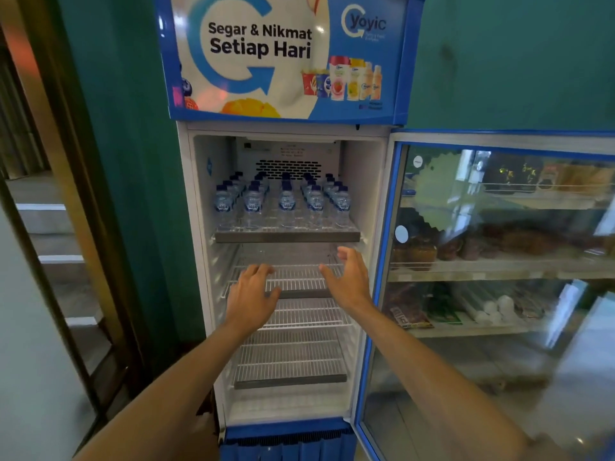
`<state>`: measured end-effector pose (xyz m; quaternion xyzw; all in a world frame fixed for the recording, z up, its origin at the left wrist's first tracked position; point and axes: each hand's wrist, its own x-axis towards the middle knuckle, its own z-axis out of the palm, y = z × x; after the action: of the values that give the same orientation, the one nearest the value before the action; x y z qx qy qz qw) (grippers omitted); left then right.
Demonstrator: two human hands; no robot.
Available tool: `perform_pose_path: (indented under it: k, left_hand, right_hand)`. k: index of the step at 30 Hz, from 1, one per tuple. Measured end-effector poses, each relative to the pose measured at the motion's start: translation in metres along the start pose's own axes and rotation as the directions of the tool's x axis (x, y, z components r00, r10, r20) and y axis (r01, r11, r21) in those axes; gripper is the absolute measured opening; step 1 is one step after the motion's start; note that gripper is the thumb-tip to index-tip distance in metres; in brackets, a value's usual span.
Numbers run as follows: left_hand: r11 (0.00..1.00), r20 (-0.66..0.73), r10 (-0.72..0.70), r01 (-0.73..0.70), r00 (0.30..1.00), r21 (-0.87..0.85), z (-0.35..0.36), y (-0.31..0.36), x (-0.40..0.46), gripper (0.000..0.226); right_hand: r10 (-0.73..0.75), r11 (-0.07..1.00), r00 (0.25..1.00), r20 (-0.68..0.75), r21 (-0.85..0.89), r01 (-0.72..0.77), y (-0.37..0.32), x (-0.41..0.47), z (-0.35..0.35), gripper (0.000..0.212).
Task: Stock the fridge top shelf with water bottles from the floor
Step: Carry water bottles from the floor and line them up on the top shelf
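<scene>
Fridge top shelf (pixel 288 235) full of water bottles (pixel 287 202) — left grip (pixel 251 296) and right grip (pixel 349 279) below, wide, empty.

left hand (pixel 253 292) empty, right hand (pixel 350 278) spread (seemingly empty)

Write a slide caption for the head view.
Empty hands before open fridge; bottles fill top shelf.

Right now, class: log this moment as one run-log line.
fridge door open | top shelf stocked with water bottles | left hand empty | right hand empty | lower shelves bare
</scene>
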<state>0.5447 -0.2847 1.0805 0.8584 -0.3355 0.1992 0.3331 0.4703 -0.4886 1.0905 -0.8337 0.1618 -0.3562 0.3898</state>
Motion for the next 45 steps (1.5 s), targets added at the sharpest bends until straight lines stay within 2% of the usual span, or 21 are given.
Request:
perform_pose_path:
  k: [6,10,15,19,26,33,38,45]
  left_hand:
    - [0.998,0.004,-0.039,0.039,0.999,0.051,-0.001,-0.069,0.059,0.038]
    - [0.996,0.012,-0.063,0.062,0.998,0.067,0.003,-0.115,0.105,0.039]
    - [0.995,0.056,-0.078,0.075,0.995,0.065,0.015,-0.167,0.139,0.04]
    - [0.996,0.065,-0.015,0.009,0.998,0.091,0.025,-0.19,0.161,0.044]
    - [0.995,0.074,-0.018,0.01,0.997,0.103,0.051,-0.206,0.208,0.041]
    - [0.985,0.087,0.069,-0.081,0.994,0.15,0.076,-0.204,0.228,0.037]
    - [0.985,0.085,0.086,-0.097,0.993,0.141,0.088,-0.202,0.236,0.023]
    - [0.984,0.025,0.052,-0.056,0.998,0.167,0.097,-0.195,0.237,0.012]
  right_hand:
    - [0.012,0.999,1.0,0.0,-0.05,-0.012,0.003,0.064,0.056,0.056]
    - [0.039,0.996,0.997,-0.059,-0.08,-0.044,0.006,0.114,0.093,0.052]
    - [0.105,0.984,0.989,-0.109,-0.135,-0.119,0.013,0.15,0.119,0.06]
    - [0.145,0.975,0.978,-0.148,-0.148,-0.167,0.025,0.181,0.13,0.068]
    - [0.209,0.96,0.966,-0.149,-0.157,-0.232,0.048,0.232,0.152,0.073]
    - [0.265,0.95,0.951,-0.158,-0.127,-0.286,0.065,0.268,0.171,0.081]
    - [0.246,0.952,0.949,-0.198,-0.135,-0.275,0.075,0.276,0.175,0.072]
    - [0.224,0.96,0.959,-0.174,-0.13,-0.248,0.081,0.279,0.172,0.067]
